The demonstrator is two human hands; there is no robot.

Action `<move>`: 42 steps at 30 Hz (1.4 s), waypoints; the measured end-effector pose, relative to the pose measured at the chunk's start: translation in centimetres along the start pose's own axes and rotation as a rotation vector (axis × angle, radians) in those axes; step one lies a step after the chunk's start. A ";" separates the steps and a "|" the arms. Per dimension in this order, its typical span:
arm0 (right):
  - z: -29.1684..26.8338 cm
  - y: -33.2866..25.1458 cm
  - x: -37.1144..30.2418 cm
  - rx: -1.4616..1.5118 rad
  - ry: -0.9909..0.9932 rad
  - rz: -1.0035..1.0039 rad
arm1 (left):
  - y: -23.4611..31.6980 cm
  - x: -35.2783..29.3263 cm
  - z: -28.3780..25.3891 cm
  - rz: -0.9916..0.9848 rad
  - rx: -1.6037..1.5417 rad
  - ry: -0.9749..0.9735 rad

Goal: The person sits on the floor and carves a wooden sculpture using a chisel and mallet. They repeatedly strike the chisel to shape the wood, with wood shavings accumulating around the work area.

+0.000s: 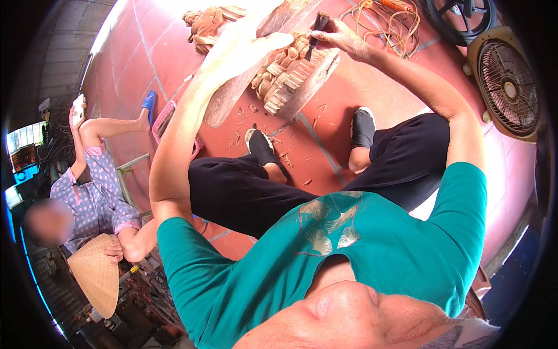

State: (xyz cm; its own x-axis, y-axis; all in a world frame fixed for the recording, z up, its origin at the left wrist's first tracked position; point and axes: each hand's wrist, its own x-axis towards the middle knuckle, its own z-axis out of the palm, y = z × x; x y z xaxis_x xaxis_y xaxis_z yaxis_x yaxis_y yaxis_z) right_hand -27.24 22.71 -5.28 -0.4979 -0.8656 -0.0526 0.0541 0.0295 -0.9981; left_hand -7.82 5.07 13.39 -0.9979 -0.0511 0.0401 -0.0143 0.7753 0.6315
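My right hand (346, 41) is closed around a chisel (318, 32) with a dark handle, its blade pointing down at the far right end of a carved wooden piece (285, 78). Rounded shapes and ridged grooves cover that carving, which lies on a thick wooden plank (221, 104). On the left, my left hand (247, 55) reaches over the plank beside the carving, with one digit stretched toward it. Glare washes out most of its fingers, so its grip is unclear. Behind it, a weathered piece of wood (285, 16) shows in part.
Wood chips (285, 157) litter the red tiled floor around my shoes. Another carving (209, 26) lies farther off. At right are a standing fan (508, 87), a black wheel (459, 17) and a coiled orange cord (401, 29). A seated person (96, 198) holds a conical hat (96, 273) at left.
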 end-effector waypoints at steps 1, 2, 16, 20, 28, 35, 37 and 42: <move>0.1 0.2 0.0 0.002 -0.006 0.015 | -0.2 0.1 0.0 0.008 0.007 0.001; 0.1 0.5 0.0 0.005 -0.013 0.029 | -0.2 0.3 0.0 0.007 0.020 -0.002; 2.0 2.0 -0.5 -0.137 0.097 -0.075 | 1.0 0.6 1.2 0.028 0.160 0.109; 2.3 1.7 -0.4 -0.143 0.068 -0.069 | -1.1 1.1 3.9 0.117 0.206 0.089; 0.8 1.8 0.0 -0.088 -0.009 -0.031 | 1.0 1.6 2.6 0.049 0.113 0.038; 1.4 1.7 -0.5 -0.146 0.030 0.038 | -2.8 1.8 3.4 0.083 0.253 -0.090; 0.8 1.3 -0.1 -0.123 -0.003 0.018 | -2.7 2.0 2.6 0.043 0.100 -0.127; -0.1 1.4 0.4 -0.064 0.030 0.145 | -3.4 1.5 2.0 -0.006 -0.107 -0.091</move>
State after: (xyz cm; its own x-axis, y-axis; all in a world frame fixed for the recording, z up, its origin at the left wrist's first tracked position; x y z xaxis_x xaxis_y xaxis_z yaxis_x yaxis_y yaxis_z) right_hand -27.48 22.44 -6.71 -0.5143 -0.8348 -0.1967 0.0728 0.1860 -0.9799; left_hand -9.34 3.57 9.77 -0.9995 0.0056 -0.0315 -0.0184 0.7030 0.7109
